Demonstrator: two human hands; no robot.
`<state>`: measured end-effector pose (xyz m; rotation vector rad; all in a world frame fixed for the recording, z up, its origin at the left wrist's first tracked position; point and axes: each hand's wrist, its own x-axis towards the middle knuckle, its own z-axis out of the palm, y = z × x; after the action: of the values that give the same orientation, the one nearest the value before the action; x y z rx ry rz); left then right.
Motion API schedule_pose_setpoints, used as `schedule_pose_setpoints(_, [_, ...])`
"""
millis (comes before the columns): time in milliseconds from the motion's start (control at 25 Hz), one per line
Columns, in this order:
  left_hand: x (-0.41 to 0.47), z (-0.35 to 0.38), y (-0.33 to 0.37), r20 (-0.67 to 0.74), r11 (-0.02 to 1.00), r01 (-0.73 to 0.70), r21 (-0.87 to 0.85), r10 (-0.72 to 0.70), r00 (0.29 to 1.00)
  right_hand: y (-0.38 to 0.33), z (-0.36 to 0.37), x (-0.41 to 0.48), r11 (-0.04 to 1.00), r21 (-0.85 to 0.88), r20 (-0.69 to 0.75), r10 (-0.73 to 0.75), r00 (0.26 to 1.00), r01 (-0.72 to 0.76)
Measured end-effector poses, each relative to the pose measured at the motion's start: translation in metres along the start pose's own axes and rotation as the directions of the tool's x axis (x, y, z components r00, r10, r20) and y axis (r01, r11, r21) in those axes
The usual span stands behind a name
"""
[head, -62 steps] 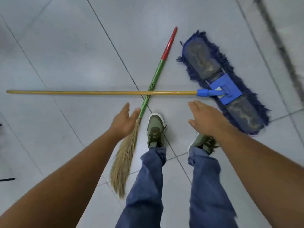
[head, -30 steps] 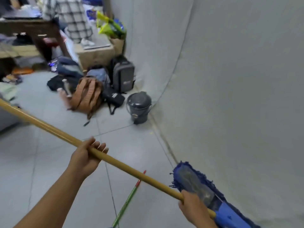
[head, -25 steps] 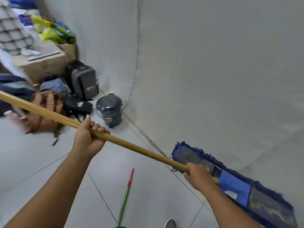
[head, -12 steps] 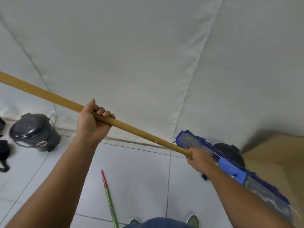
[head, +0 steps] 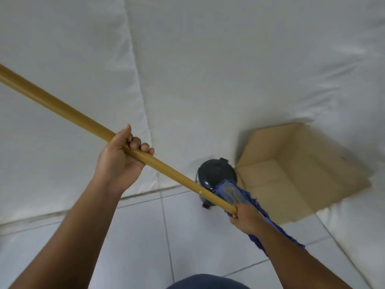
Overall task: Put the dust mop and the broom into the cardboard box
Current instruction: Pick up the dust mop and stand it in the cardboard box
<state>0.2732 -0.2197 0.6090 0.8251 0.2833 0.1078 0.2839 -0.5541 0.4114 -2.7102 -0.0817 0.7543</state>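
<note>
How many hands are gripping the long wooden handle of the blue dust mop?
2. The left hand grips the wooden handle midway; the right hand holds its lower end beside the blue dust mop head.

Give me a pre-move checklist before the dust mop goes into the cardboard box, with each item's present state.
1. Left hand wrapped around the mop's wooden handle: ok.
2. Right hand gripping the handle's lower end beside the blue mop head: ok.
3. Cardboard box open, flaps spread, nothing showing in the visible part of its inside: ok.
4. Mop head over the box opening: not ok, it hangs left of the box, in front of the dark pedal bin.
5. Bin out of the mop's path: cannot tell, it stands right against the box's left side.
6. Broom located for the second trip: cannot tell, it is out of view.
</note>
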Motion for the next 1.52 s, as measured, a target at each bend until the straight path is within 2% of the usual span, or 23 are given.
schedule_pose_setpoints(120, [0.000, 0.090, -0.068, 0.172, 0.995, 0.063, 0.074, -0.075, 0.982, 0.115, -0.006, 0.001, 0.983, 0.169, -0.004, 0.076, 0.997, -0.074])
schedule_pose_setpoints(240, [-0.011, 0.171, -0.123, 0.301, 0.978, 0.068, 0.196, -0.126, 0.945, 0.166, -0.036, -0.033, 0.952, 0.248, -0.063, 0.203, 0.977, -0.182])
schedule_pose_setpoints(400, [-0.015, 0.242, -0.158, 0.470, 0.925, -0.110, 0.365, -0.081, 0.879, 0.206, -0.070, -0.055, 0.923, 0.240, -0.079, 0.329, 0.941, -0.302])
schedule_pose_setpoints(560, [-0.009, 0.305, -0.182, 0.656, 0.862, -0.251, 0.439, -0.117, 0.746, 0.261, -0.071, -0.063, 0.847, 0.344, -0.174, 0.482, 0.859, -0.406])
schedule_pose_setpoints(640, [-0.008, 0.333, -0.202, 0.708, 0.832, -0.295, 0.469, -0.154, 0.690, 0.286, -0.068, -0.063, 0.812, 0.393, -0.172, 0.526, 0.833, -0.432])
schedule_pose_setpoints(840, [0.023, 0.406, -0.255, 0.782, 0.800, -0.332, 0.499, -0.250, 0.571, 0.343, -0.114, -0.044, 0.773, 0.426, -0.128, 0.566, 0.814, -0.471])
schedule_pose_setpoints(920, [0.052, 0.440, -0.275, 0.799, 0.798, -0.350, 0.490, -0.251, 0.547, 0.367, -0.146, -0.019, 0.794, 0.384, -0.107, 0.546, 0.831, -0.472])
schedule_pose_setpoints(1040, [0.090, 0.486, -0.308, 0.835, 0.787, -0.423, 0.449, -0.201, 0.512, 0.396, -0.188, 0.017, 0.837, 0.355, -0.160, 0.494, 0.855, -0.417])
schedule_pose_setpoints(1160, [0.128, 0.541, -0.366, 0.820, 0.729, -0.472, 0.496, -0.214, 0.531, 0.430, -0.230, 0.065, 0.804, 0.449, -0.223, 0.523, 0.823, -0.390])
schedule_pose_setpoints(1360, [0.178, 0.611, -0.461, 0.802, 0.588, -0.566, 0.578, -0.284, 0.525, 0.478, -0.292, 0.139, 0.703, 0.606, -0.199, 0.587, 0.784, -0.372])
schedule_pose_setpoints(1520, [0.214, 0.657, -0.510, 0.746, 0.523, -0.536, 0.663, -0.408, 0.526, 0.515, -0.326, 0.193, 0.680, 0.616, -0.101, 0.569, 0.816, -0.399])
